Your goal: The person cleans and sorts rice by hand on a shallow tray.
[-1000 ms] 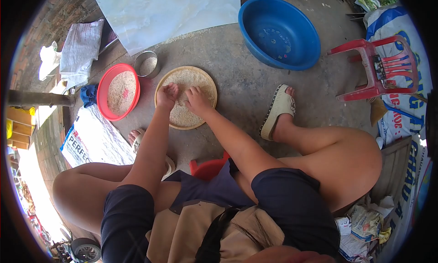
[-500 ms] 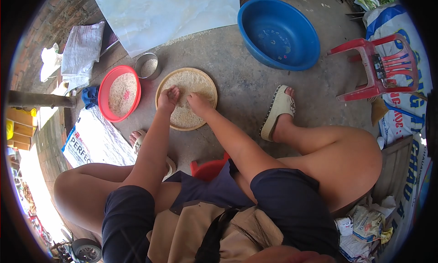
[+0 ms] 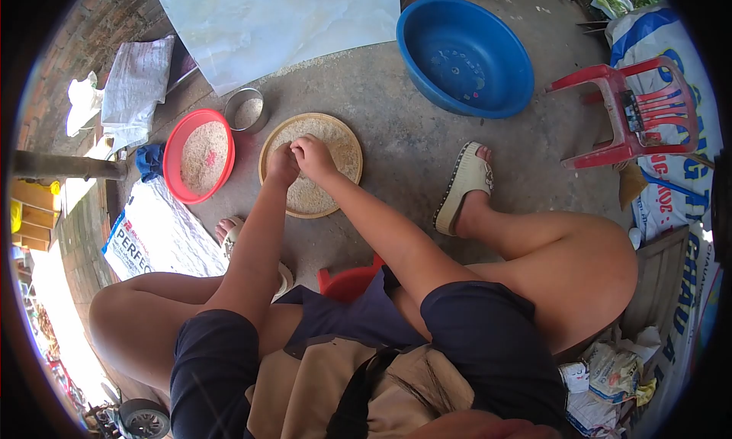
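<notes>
A round woven tray on the concrete floor holds a layer of pale grain that looks like rice. Over its left part, my left hand is cupped with the palm turned up and its fingers curled. My right hand meets it there, fingers pinched together at the left fingertips. Whatever lies in the pinch or the cupped palm is too small to make out. Left of the tray stands a red basin with more grain and a pink spot in it. A metal pot with some grain sits behind.
A large blue basin stands at the back right, a red plastic chair further right. A pale marbled board lies at the back. A white printed sack is on the left. My sandalled feet flank the tray.
My right hand has moved left and slightly up from the grain to my left hand. My left hand has curled in more, and the two now touch.
</notes>
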Demonstrator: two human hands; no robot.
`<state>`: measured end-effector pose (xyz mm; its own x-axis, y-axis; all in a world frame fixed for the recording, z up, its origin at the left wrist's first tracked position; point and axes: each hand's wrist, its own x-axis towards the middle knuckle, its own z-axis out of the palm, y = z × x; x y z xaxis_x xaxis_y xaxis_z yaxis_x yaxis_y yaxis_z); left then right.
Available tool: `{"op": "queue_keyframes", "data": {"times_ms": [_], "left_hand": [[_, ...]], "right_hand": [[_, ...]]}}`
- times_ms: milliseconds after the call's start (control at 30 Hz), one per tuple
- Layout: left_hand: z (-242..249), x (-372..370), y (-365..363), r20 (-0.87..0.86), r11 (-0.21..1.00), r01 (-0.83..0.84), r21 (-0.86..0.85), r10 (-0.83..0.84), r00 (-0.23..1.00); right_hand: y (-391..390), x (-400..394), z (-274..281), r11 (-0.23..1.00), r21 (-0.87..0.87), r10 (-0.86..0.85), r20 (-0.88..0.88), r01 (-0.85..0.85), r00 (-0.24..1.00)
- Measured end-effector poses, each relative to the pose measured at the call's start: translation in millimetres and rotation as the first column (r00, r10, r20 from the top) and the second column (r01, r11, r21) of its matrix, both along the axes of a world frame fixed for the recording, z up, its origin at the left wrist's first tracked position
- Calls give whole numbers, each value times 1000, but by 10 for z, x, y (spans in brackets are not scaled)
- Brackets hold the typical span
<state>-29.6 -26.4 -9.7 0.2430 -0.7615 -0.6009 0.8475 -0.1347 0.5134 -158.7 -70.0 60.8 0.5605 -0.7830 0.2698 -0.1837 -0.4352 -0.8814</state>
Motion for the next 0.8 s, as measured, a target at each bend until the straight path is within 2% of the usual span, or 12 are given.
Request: {"op": "queue_keyframes", "data": {"times_ms": [67,167,200,267,300,367,567,800], "left_hand": [[-32,12,-5,-12,998,14,-64,-14,1000],[168,-23,16,22,999,-35,8,35,999],[191,-8,27,-15,996,-84,38,85,996],[221,8,56,-51,989,-131,72,135,990],[242,14,76,-20,985,-153,79,155,988],[277,19,95,11,981,-176,87,175,984],[328,-28,96,45,980,-179,89,175,984],[315,-73,54,82,988,-116,104,108,991]], "right_hand": [[13,-3,-5,994,-108,-6,-36,2,999],[49,-169,3,994,-100,-58,-130,45,990],[55,-235,-33,994,-99,-60,-129,47,990],[72,-379,-112,985,-173,-52,-338,-8,940],[74,-456,-151,985,-172,-51,-338,-8,940],[81,-576,-226,942,-285,40,-424,-176,905],[93,-565,-401,910,-268,149,-502,-317,852],[92,-481,-406,937,-229,133,-464,-263,876]]}}
